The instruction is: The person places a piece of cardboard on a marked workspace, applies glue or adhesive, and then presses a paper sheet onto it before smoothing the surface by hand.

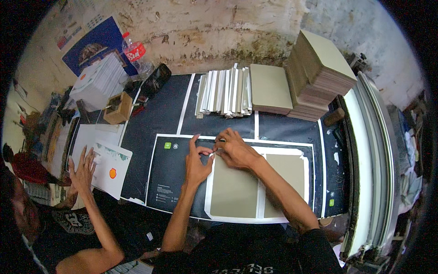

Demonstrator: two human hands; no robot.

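A white-edged cover sheet lies on the table with two grey-beige boards on it, the left board and the right board, a white strip running between them. My left hand and my right hand meet at the upper left corner of the left board. There the thumb and fingers of both pinch the sheet's white edge. One finger of my left hand points upward. The bit of corner between the fingertips is mostly hidden. My right forearm crosses over both boards.
A co-worker's hand hovers at the left over a white printed sheet. Along the back stand a paper stack, a wooden block, a plastic bottle, a bundle of strips and board stacks. Metal rails bound the right.
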